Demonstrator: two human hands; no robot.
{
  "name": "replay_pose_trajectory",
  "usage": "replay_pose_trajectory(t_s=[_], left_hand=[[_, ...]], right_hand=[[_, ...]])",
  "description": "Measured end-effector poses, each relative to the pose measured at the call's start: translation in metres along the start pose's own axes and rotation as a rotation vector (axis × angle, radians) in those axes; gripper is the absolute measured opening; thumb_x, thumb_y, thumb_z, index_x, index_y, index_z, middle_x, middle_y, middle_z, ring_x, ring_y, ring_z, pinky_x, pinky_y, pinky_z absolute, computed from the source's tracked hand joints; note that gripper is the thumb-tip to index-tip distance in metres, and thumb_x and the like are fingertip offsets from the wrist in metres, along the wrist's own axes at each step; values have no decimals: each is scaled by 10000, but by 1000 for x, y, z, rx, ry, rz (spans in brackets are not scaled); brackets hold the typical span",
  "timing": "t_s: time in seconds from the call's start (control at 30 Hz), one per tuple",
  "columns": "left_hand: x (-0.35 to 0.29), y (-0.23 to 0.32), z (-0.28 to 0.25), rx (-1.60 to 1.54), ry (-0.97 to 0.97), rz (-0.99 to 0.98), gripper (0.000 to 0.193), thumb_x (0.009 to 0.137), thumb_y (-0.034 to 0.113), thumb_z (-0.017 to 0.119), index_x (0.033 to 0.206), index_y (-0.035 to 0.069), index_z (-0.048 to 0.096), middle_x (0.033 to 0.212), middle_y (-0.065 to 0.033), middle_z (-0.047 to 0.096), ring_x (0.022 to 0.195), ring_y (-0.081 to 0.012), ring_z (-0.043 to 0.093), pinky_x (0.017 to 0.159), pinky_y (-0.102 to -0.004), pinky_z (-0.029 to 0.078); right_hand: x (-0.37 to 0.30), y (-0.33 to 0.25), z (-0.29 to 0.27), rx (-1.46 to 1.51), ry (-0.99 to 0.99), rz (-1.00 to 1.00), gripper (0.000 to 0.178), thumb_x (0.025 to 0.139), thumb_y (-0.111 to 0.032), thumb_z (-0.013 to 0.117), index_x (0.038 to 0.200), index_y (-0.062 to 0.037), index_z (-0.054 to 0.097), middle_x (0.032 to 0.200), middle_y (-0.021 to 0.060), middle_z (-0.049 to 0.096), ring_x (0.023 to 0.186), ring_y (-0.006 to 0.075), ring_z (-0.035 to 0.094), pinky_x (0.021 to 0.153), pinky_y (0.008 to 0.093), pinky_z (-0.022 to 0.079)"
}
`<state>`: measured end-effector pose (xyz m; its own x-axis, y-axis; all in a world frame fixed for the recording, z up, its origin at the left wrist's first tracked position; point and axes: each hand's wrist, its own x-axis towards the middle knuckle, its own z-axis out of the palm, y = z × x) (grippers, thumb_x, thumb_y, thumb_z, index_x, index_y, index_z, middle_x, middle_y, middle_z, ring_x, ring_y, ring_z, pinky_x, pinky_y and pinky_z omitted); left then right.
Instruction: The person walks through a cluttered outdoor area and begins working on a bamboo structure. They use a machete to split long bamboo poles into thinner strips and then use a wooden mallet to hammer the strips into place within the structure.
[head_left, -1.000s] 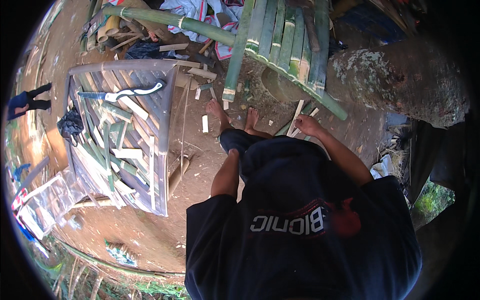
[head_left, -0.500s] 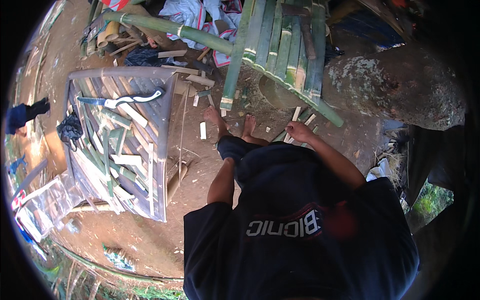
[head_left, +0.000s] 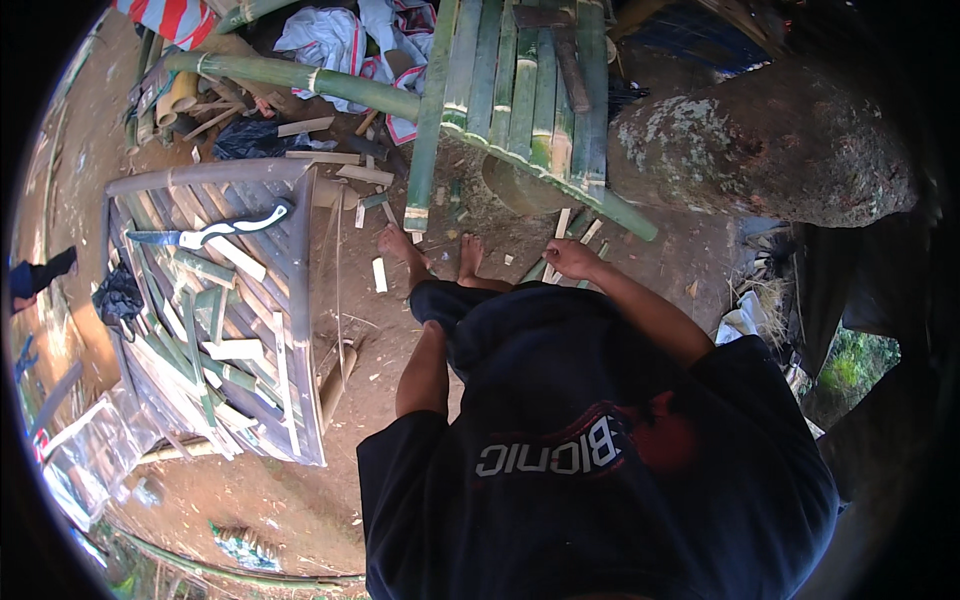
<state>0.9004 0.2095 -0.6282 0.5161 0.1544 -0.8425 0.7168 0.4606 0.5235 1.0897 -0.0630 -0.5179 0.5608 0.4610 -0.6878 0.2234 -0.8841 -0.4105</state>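
My right hand (head_left: 571, 258) is closed in a loose fist beside pale bamboo strips (head_left: 590, 232) near the ground. Whether it grips one of them, I cannot tell. The left forearm (head_left: 424, 368) runs up beside my dark shorts, and the hand at its end is hidden. Ahead of my bare feet (head_left: 470, 255) stands a bench of green split bamboo (head_left: 520, 95). A tool with a wooden handle (head_left: 570, 72) and a dark head lies on that bench.
Left of me, a framed slatted panel (head_left: 305, 250) bears bamboo offcuts, a black plastic bag (head_left: 118, 296) and a saw-like tool (head_left: 212, 232) with a white-and-black handle. A thick log (head_left: 760, 145) lies right of the bench. White sacks (head_left: 325, 50) lie behind. Someone's dark-clad leg (head_left: 45, 272) shows far left.
The whole view has shifted, so the bench, log and my right hand appear farther left. My right hand keeps its closed shape near the strips. The person's leg at far left has moved partly out of view.
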Motion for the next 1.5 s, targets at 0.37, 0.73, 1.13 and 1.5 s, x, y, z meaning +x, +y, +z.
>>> replay_pose_trajectory(t_s=[0.37, 0.73, 1.13, 1.5], left_hand=[[-3, -1, -4, -6, 3, 1, 187, 940, 147, 536, 1059, 16, 595, 986, -107, 649, 852, -137, 617, 756, -242, 489], [-41, -15, -20, -3, 15, -2, 180, 939, 142, 538, 1052, 15, 597, 983, -110, 652, 848, -138, 619, 754, -240, 490], [-94, -24, -41, 50, 13, -1, 174, 937, 137, 541, 1043, 13, 600, 979, -113, 654, 843, -138, 622, 753, -237, 492], [-113, -28, -29, 0, 23, 103, 168, 936, 133, 543, 1035, 11, 602, 977, -116, 657, 839, -138, 624, 751, -235, 493]], right_hand=[[-1, -1, 4, 16, 7, -9, 339, 894, -359, 499, 986, -56, 620, 968, 205, 648, 939, 382, 619, 809, 451, 484], [7, -31, 6, 75, -26, 18, 350, 905, -375, 538, 1015, -52, 617, 925, 174, 658, 910, 335, 635, 785, 399, 483], [10, -29, 11, 153, 16, 28, 327, 884, -332, 521, 983, -35, 612, 1004, 229, 630, 977, 395, 596, 829, 443, 467], [35, 30, 17, 172, -28, -36, 272, 917, -309, 556, 970, -46, 604, 776, 68, 614, 672, 156, 573, 638, 341, 483]])
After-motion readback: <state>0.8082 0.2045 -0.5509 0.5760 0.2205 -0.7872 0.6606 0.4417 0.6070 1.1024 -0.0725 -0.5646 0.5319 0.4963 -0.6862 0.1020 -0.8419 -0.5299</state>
